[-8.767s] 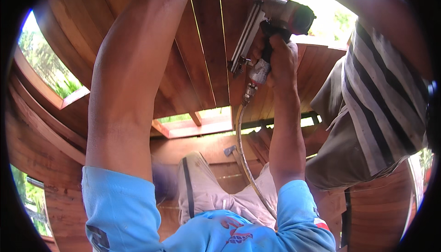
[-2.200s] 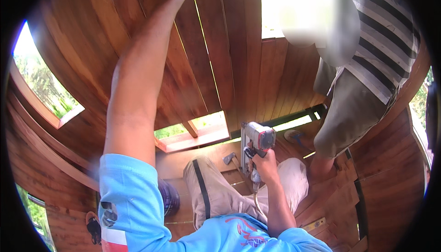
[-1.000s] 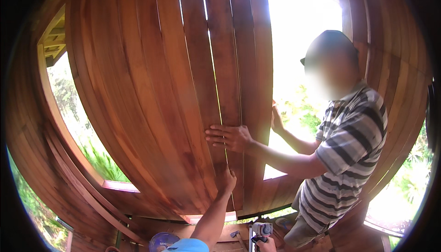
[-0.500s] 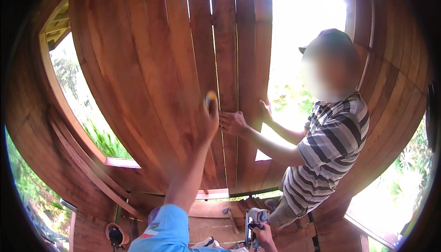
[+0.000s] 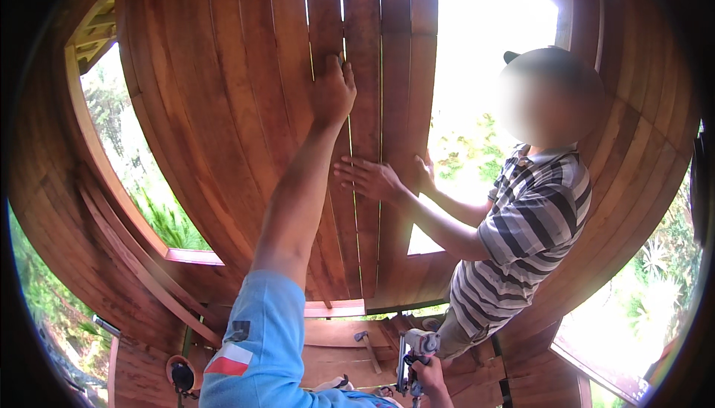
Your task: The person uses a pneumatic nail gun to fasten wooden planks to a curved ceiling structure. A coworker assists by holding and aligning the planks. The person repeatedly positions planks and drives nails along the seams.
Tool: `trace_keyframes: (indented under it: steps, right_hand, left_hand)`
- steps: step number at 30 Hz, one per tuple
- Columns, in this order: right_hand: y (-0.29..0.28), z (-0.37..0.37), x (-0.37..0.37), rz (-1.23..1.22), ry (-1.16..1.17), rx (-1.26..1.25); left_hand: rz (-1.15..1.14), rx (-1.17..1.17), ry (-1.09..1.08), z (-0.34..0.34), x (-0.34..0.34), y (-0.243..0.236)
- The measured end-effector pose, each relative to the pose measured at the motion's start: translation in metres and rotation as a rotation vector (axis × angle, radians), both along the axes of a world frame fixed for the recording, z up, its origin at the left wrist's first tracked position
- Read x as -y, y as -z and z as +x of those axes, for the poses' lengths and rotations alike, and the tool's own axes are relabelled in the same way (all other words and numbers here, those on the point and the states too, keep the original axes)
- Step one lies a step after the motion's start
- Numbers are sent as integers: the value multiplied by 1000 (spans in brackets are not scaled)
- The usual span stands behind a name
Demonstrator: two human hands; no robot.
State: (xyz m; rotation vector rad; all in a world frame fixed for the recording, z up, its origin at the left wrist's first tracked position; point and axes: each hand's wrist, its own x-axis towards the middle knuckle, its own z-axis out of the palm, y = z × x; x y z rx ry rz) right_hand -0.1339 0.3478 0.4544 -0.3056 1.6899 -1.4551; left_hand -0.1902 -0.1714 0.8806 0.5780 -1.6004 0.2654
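Observation:
My left arm stretches up in a blue sleeve, and my left hand (image 5: pixel 334 95) is closed against a vertical plank (image 5: pixel 325 17) of the reddish-brown wooden wall. A tiny yellowish tip shows at its fingers, too small to name. Low in the view, my right hand (image 5: pixel 430 377) grips the black handle of a silver-grey nail gun (image 5: pixel 421 342). A co-worker in a striped shirt (image 5: pixel 532 222) stands to the right. One of the co-worker's hands (image 5: pixel 370 179) lies flat on the planks below my left hand; the other (image 5: pixel 424 173) is at the window-side edge.
Bright window openings flank the wall, with a sill (image 5: pixel 195 257) at the left. A hammer (image 5: pixel 368 350) lies on boards below. Long loose boards (image 5: pixel 141 259) lean at the left. A round dark-and-orange object (image 5: pixel 181 373) sits at the lower left.
My left hand has moved up along the planks, and the blue-and-yellow thing seen in it earlier is mostly hidden. The co-worker's near hand has slid slightly left and up with fingers spread.

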Motion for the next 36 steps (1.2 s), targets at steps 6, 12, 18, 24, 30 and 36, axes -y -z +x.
trace_keyframes:
  steps: [6, 12, 18, 24, 30, 36]
  right_hand:
    - [-38, -8, 9, -8, 11, -43]
    - [-104, -34, 55, -144, -15, -53]
    - [-235, -71, 130, -577, -22, -240]
    - [-385, -102, 221, -950, -93, -168]
    - [-474, -136, 300, -696, -40, -592]
    - [-484, -140, 353, -689, -94, -783]
  left_hand:
    - [54, 127, -135, -6, 1, -13]
    - [226, 133, -42, -14, -2, -22]
    - [217, 137, -19, -12, 2, -21]
    - [172, 134, 11, -3, 10, -23]
    - [252, 166, -12, -1, 5, -19]
    - [196, 157, -31, 6, 8, -13]
